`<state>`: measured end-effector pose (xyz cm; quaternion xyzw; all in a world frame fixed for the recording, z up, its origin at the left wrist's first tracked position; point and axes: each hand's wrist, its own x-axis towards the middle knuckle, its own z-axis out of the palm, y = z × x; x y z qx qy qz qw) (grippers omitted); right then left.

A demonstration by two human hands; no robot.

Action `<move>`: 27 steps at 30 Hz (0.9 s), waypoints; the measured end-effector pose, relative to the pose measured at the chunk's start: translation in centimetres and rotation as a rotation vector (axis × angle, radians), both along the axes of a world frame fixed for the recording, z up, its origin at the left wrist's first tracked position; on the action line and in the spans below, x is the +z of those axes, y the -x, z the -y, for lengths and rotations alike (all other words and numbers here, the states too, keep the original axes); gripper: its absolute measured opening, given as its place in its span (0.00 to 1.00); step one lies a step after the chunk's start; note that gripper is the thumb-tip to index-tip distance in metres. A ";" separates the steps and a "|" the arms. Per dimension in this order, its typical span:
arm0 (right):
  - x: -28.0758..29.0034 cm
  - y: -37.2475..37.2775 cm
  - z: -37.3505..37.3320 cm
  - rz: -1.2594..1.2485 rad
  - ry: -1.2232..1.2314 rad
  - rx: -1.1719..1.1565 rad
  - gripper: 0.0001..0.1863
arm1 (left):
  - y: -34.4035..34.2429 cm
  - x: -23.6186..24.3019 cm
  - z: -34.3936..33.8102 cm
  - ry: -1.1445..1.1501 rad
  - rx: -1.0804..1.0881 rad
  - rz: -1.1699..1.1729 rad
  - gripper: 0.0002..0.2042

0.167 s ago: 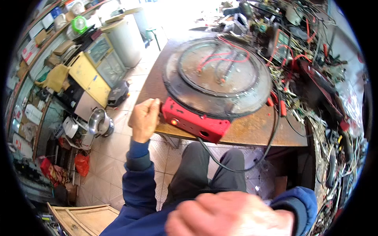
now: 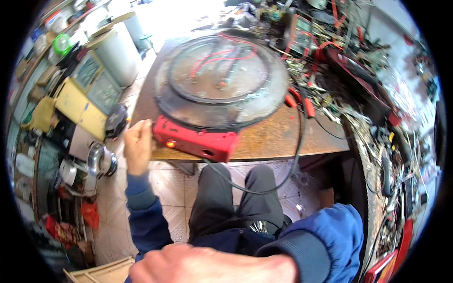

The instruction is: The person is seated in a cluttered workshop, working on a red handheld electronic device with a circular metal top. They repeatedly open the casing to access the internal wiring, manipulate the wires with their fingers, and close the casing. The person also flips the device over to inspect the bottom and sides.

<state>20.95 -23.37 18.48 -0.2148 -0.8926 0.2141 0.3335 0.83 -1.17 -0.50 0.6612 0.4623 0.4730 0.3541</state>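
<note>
A round, dark metal electric hot plate (image 2: 219, 113) lies on the wooden table, with red wires (image 2: 231, 49) looped over its top. A red control box (image 2: 193, 140) projects from its near side, and an orange light (image 2: 170, 144) glows on it. At the box's left end is my left hand (image 2: 138, 146), fingers curled in; whatever is between them is hidden. Close to the camera, low in view, my right hand (image 2: 212, 266) reaches across my body, blurred, its fingers mostly hidden. A black cable (image 2: 271, 192) hangs in a loop from the box across my knees.
Cables, tools and scrap parts (image 2: 325, 89) crowd the right side, with a multimeter (image 2: 299, 35) among them. The wooden table (image 2: 264, 141) has its front edge just before my knees. To the left stand a yellow cabinet (image 2: 75, 101) and a metal pot (image 2: 96, 158) on the tiled floor.
The view has shifted, so the table and hot plate sit further left. My right hand has moved left and lower in the picture. My left hand stays at the box's end.
</note>
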 end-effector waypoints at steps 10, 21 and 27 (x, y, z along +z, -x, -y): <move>-6.6 -5.5 -1.5 -0.091 -0.127 -0.271 0.09 | -0.2 1.0 0.7 -0.124 -0.013 0.128 0.06; -15.5 -10.3 -4.7 -0.040 -0.204 -1.052 0.10 | -2.2 9.1 1.6 -0.765 -0.207 -0.365 0.14; -15.9 -11.5 -5.3 0.028 -0.525 -1.152 0.13 | -3.3 8.3 2.7 -0.627 -0.181 -0.318 0.10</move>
